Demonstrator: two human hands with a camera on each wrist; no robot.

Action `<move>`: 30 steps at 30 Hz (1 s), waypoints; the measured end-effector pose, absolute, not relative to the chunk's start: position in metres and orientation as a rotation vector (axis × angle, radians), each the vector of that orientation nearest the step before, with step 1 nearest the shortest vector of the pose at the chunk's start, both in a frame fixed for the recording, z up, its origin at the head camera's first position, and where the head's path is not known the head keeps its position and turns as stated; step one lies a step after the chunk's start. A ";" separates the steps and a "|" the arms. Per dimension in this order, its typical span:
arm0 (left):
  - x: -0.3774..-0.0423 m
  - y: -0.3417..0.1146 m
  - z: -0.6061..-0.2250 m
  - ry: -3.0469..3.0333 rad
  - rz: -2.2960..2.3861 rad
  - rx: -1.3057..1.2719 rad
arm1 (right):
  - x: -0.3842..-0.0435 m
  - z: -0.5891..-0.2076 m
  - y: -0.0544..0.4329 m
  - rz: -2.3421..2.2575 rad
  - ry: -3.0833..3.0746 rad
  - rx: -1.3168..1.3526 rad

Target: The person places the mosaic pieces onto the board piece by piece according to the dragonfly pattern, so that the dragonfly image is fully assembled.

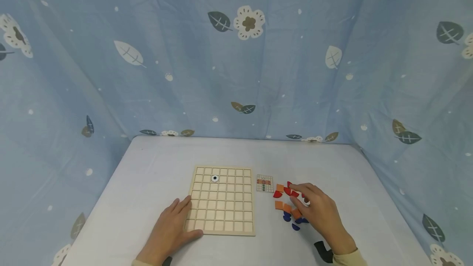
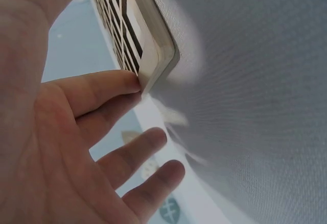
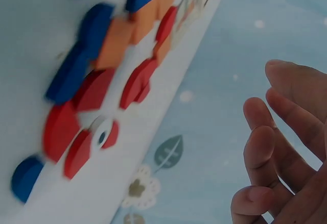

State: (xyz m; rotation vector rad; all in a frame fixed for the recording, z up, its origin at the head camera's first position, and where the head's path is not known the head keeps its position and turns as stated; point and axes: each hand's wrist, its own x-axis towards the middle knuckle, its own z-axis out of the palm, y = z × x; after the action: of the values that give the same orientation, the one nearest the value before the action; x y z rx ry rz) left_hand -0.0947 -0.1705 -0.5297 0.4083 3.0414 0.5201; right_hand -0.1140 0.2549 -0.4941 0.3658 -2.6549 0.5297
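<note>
A light wooden grid board point(image 1: 229, 233) lies on the white table. One white round piece with a black dot point(image 1: 215, 178) sits in a cell of its second row. My left hand point(image 1: 173, 225) rests at the board's lower left corner, its fingers fairly straight and touching the frame. Over the loose pieces on the right hovers my right hand point(image 1: 319, 208), fingers loosely bent and apart from the thumb, holding nothing. Below it lie red quarter-round pieces point(image 1: 277, 194), orange squares point(image 1: 278, 205) and blue rounded pieces point(image 1: 295, 227). Another eye disc point(image 3: 100, 132) shows among the red ones in the right wrist view.
A small printed card point(image 1: 265, 184) with a coloured grid pattern lies between the board and the pieces. Blue curtain point(image 1: 288, 52) with leaves and flowers hangs behind and beside the white tabletop point(image 1: 162, 163). A black curved object point(image 1: 323, 252) shows beside the right wrist.
</note>
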 end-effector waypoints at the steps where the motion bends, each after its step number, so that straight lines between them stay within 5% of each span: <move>1: -0.094 -0.171 -0.529 3.041 0.523 0.412 | -0.113 -0.495 0.258 0.519 -2.668 0.341; 30: -0.096 -0.172 -0.530 3.060 0.533 0.440 | -0.115 -0.520 0.306 0.387 -3.046 0.050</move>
State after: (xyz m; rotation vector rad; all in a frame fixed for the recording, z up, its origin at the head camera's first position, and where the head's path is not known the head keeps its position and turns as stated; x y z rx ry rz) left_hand -0.0960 -0.1725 -0.5297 0.4403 3.0602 0.5331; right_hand -0.1153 0.3056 -0.5203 0.0505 -3.0457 0.3872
